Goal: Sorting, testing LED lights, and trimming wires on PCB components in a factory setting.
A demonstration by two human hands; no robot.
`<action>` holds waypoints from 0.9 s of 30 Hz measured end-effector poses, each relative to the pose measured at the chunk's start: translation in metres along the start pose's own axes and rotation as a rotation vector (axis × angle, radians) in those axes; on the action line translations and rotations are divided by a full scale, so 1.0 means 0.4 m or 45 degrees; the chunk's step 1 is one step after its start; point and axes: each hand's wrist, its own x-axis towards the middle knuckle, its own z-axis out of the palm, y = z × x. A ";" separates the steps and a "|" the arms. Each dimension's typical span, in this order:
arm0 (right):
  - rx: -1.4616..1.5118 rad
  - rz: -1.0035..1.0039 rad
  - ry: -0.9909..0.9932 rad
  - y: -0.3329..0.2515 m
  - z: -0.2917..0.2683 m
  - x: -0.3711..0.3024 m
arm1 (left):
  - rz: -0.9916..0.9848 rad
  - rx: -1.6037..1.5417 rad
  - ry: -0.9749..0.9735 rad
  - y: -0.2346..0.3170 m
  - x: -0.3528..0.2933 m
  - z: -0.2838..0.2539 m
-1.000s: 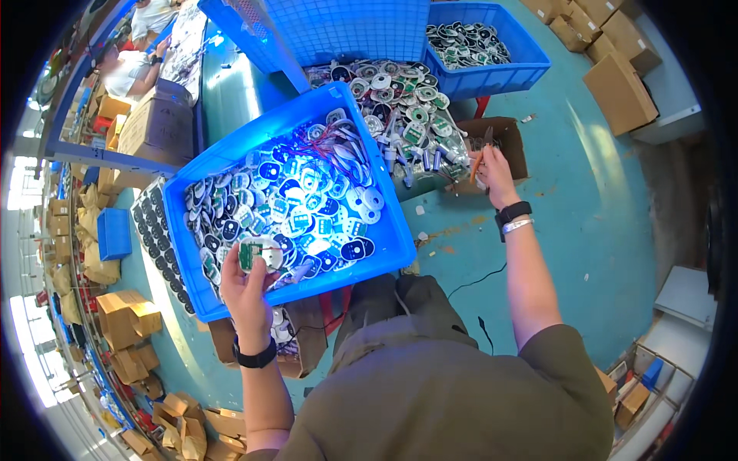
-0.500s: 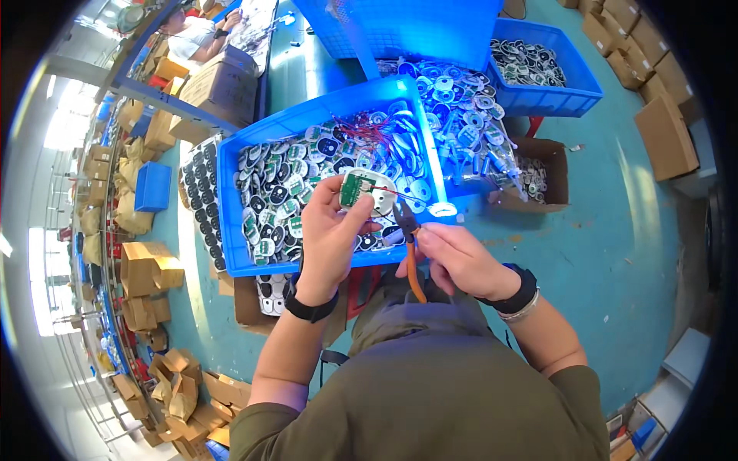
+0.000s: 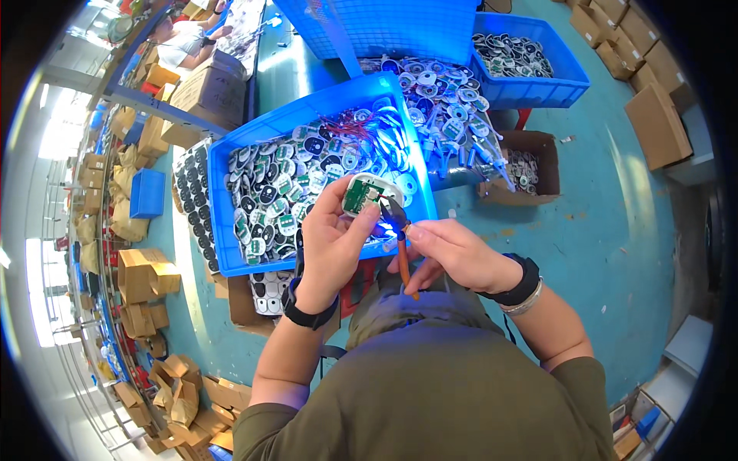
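In my left hand (image 3: 329, 238) is a white oval housing with a green circuit board (image 3: 357, 197), gripped between thumb and fingers. My right hand (image 3: 460, 255) is closed around a pair of cutting pliers (image 3: 404, 261) with orange handles and dark jaws. The jaws lie over the right part of the board, near my left thumb; whether they touch a wire there I cannot tell. Beneath both hands stands a blue bin (image 3: 218, 207) filled with similar white, black and green round parts. Red wires (image 3: 350, 123) lie bunched at its far side.
Loose white parts (image 3: 453, 107) are heaped right of the bin. Beyond them stands another blue bin (image 3: 538, 91) holding parts, with a cardboard box (image 3: 538, 192) nearer. Black pieces (image 3: 196, 203) lie in rows at the left. A co-worker (image 3: 184, 42) is at the far left.
The plier jaws have moved left, from the housing's right edge onto the board's right part. The red wire seen across the housing earlier is now mostly hidden. My view has shifted slightly.
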 end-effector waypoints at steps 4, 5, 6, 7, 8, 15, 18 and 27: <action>-0.066 0.015 -0.059 0.001 -0.013 -0.013 | 0.030 -0.022 0.001 -0.001 -0.010 0.015; -0.063 0.016 -0.057 0.000 -0.015 -0.015 | 0.027 -0.021 0.000 -0.003 -0.011 0.017; -0.089 0.003 -0.070 -0.002 -0.015 -0.018 | 0.041 -0.025 -0.015 -0.005 -0.012 0.019; -0.116 -0.010 -0.082 -0.004 -0.016 -0.020 | 0.056 -0.029 -0.029 -0.006 -0.012 0.020; -0.114 -0.011 -0.082 -0.004 -0.014 -0.021 | 0.055 -0.028 -0.031 -0.006 -0.013 0.023; -0.094 -0.027 -0.021 -0.012 -0.015 -0.036 | 0.185 0.134 -0.031 -0.012 -0.020 0.034; -0.085 0.012 -0.063 -0.022 -0.025 -0.044 | 0.281 0.358 0.010 -0.021 -0.023 0.024; -0.502 -0.319 -0.232 -0.013 -0.059 -0.034 | 0.566 0.780 -0.035 -0.006 -0.017 0.026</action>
